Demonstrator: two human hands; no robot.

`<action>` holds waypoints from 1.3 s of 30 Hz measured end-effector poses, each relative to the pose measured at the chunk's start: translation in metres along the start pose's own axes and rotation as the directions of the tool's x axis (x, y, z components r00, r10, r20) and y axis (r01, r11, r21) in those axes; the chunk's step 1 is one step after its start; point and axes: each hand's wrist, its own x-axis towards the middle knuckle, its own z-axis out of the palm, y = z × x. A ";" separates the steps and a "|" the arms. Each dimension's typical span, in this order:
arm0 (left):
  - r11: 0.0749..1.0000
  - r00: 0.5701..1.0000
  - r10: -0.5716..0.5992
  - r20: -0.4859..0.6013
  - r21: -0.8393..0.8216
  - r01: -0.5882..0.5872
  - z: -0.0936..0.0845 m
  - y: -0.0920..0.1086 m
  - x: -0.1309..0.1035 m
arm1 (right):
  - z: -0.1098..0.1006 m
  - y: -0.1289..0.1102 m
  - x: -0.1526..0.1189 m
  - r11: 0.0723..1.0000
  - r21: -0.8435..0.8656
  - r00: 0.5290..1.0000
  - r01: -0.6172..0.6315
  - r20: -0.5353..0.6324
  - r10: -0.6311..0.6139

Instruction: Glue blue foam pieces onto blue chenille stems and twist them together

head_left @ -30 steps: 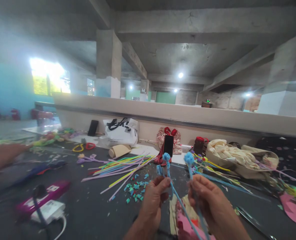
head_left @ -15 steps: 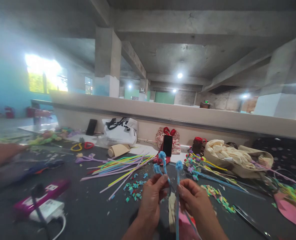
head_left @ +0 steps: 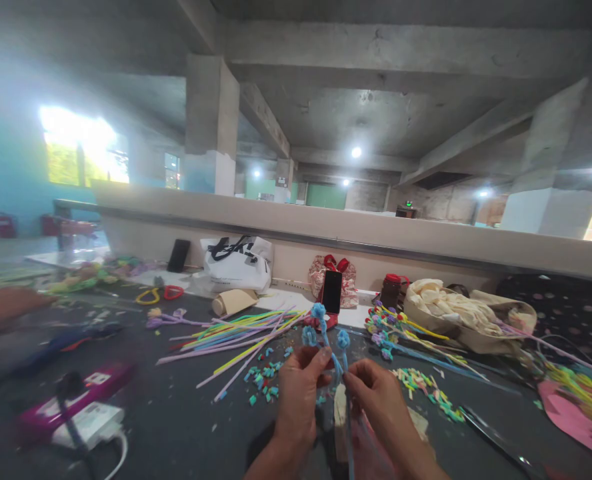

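Observation:
My left hand (head_left: 299, 387) pinches blue pipe cleaner stems (head_left: 325, 333) between thumb and fingers; their tops are curled into small knobbly heads. Just to the right, my right hand (head_left: 379, 397) is closed on another blue pipe cleaner (head_left: 343, 341) with one rounded head on top. Its long stem hangs below the fingers. The two bundles are close together, almost side by side; whether the stems touch is hard to make out. Beneath the hands lie a beige strip (head_left: 341, 423) and something pink, partly covered by my right hand.
Loose pipe cleaners (head_left: 246, 333) lie fanned out behind my left hand. Cut bits (head_left: 266, 377) are scattered on the dark table. Tweezers (head_left: 496, 437) lie at right, finished-looking flower stems (head_left: 389, 327) behind. A phone (head_left: 332, 293) stands upright; a purple power strip (head_left: 76, 400) is at left. Another person's arm (head_left: 9, 307) reaches in.
My right hand has moved left and slightly down, bringing its blue pipe cleaner closer to those in my left hand. The whole view has shifted a little.

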 end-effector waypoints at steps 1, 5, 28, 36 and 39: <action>1.000 1.000 0.001 -0.004 0.006 -0.001 0.001 0.000 0.000 | 0.002 0.002 0.001 1.000 0.011 1.000 0.004 -0.001 -0.004; 1.000 1.000 0.009 -0.009 0.021 -0.009 0.002 0.001 0.001 | 0.008 0.005 0.001 0.997 0.069 1.000 -0.026 0.005 0.026; 0.998 1.000 -0.009 0.005 0.061 0.009 0.001 0.005 0.001 | 0.003 -0.008 -0.005 0.940 0.326 0.995 -0.099 0.033 0.093; 0.997 0.999 0.018 -0.033 0.075 -0.015 -0.001 0.002 0.007 | 0.006 0.000 -0.007 0.997 0.065 0.998 -0.033 0.063 0.029; 0.997 0.999 0.022 -0.028 0.081 -0.020 -0.002 0.002 0.008 | 0.007 0.000 -0.008 1.000 0.009 0.998 -0.027 0.052 0.026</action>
